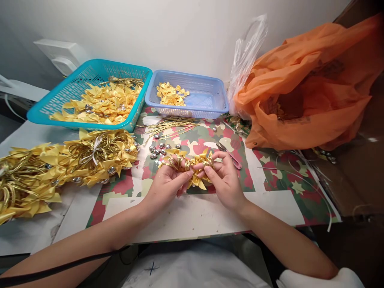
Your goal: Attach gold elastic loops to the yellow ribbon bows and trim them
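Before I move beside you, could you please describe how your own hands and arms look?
My left hand and right hand wear no gloves, and both forearms are uncovered. A white sleeve shows by the right elbow; a dark strap or cord crosses the left forearm.

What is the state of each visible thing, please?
Left hand: holding yellow bows
Right hand: holding yellow bows
Teal basket: open, partly filled
Blue basket: open, mostly bare
Orange bag: open, crumpled
Pink-handled tool: laid down
Gold cords: loose
Silver balls: loose
White-tied bundle: gathered
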`<state>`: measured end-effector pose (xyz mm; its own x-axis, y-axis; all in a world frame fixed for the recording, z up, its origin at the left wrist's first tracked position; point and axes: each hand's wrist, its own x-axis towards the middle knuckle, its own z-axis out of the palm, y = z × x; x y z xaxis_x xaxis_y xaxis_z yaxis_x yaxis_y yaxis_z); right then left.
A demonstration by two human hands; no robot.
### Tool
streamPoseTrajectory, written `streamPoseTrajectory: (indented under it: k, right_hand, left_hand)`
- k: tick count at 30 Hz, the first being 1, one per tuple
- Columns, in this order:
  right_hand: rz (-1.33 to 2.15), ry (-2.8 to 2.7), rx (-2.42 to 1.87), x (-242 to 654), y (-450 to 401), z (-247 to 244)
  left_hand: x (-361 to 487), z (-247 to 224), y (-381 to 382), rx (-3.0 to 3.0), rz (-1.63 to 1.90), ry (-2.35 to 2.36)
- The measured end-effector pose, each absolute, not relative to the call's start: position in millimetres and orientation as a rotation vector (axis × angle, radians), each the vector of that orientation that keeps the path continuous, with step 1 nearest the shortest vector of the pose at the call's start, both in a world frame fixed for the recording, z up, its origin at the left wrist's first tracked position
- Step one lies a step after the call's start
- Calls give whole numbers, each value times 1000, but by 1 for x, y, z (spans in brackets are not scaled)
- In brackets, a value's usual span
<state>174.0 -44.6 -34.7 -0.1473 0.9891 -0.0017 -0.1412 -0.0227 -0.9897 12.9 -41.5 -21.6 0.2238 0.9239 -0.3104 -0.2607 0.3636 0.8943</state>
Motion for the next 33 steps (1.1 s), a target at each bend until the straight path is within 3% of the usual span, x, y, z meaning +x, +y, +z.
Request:
streamPoseTrajectory:
  k: [33]
  right_hand:
    - [1385,-1239,-1018,174,-45,-32]
  left_hand:
    - [5,-30,-43,883,1021,973]
